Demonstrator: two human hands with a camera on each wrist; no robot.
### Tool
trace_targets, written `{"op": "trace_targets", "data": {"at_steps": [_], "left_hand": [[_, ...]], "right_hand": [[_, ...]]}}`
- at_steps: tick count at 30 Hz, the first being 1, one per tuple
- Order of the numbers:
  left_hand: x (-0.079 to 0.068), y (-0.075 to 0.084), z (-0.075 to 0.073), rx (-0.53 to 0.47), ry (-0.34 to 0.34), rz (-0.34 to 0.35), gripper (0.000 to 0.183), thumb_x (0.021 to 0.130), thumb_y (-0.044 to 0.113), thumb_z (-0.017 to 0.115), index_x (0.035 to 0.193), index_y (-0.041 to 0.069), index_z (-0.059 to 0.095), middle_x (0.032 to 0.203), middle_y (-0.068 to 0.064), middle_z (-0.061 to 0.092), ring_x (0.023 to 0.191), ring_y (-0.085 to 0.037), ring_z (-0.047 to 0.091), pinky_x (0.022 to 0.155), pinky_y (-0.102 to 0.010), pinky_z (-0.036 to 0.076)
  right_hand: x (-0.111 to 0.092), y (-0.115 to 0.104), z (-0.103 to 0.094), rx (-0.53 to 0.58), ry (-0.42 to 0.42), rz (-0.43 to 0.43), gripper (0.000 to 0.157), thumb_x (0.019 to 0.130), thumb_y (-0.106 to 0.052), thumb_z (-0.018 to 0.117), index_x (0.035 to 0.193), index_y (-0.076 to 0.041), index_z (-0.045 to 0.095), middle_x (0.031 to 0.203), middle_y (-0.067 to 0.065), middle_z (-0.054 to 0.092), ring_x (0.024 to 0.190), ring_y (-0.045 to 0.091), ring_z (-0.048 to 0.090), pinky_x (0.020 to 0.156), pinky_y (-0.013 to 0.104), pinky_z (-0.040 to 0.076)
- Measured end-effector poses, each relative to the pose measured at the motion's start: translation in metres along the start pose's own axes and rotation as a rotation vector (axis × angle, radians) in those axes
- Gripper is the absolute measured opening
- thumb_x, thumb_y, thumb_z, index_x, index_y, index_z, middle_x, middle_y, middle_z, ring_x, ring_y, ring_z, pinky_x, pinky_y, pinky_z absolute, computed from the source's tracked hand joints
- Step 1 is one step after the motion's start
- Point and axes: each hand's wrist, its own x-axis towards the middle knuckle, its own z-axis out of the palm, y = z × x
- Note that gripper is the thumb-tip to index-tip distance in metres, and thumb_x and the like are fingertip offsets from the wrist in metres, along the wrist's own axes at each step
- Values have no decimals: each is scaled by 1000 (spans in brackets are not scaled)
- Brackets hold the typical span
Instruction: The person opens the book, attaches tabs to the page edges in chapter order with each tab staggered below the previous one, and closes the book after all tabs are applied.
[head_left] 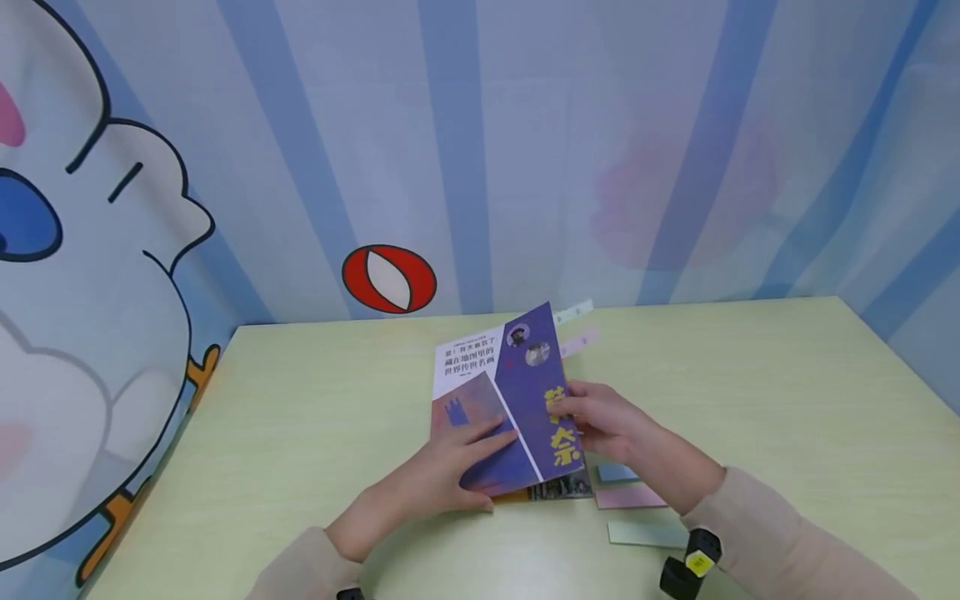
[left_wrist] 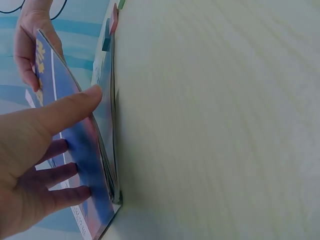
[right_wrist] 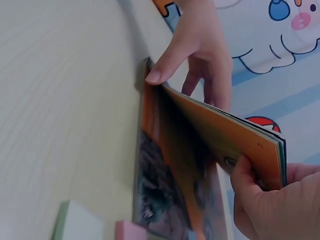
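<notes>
A thin book (head_left: 528, 375) with a purple and white cover and yellow lettering lies partly opened on the table. My left hand (head_left: 450, 467) rests spread on the cover's lower left, fingers fairly straight; in the left wrist view its thumb (left_wrist: 75, 110) lies along the near edge. At the right edge, my right hand (head_left: 607, 421) pinches the cover and a stack of pages, lifting them off the rest. An orange inner page (right_wrist: 250, 147) and a dark picture page (right_wrist: 152, 185) show in the right wrist view. Pale green and pink tabs (head_left: 577, 342) stick out past the upper right edge.
Blue, pink (head_left: 630, 497) and pale green (head_left: 647, 534) flat pieces lie by the right forearm, partly hidden by the book and sleeve. The light wooden table (head_left: 300, 400) meets a blue striped backdrop (head_left: 525, 167) with cartoon figures behind.
</notes>
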Motion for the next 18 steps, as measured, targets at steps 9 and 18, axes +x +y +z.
{"op": "trace_targets", "data": {"at_steps": [9,18], "left_hand": [[0,1,5,90,-20,12,66,78,27,76,135,6,50,139,-20,42,127,-33,41,101,-42,37],[1,3,5,140,-30,20,55,80,26,74,128,5,56,134,-21,48,123,-33,46,101,-41,38]], "right_hand": [[6,18,-19,-30,14,17,50,88,6,49,134,15,33,87,8,65,81,18,64,80,38,53],[9,26,-34,-190,32,-6,46,85,9,53,127,21,37,89,13,64,80,20,65,78,37,53]]}}
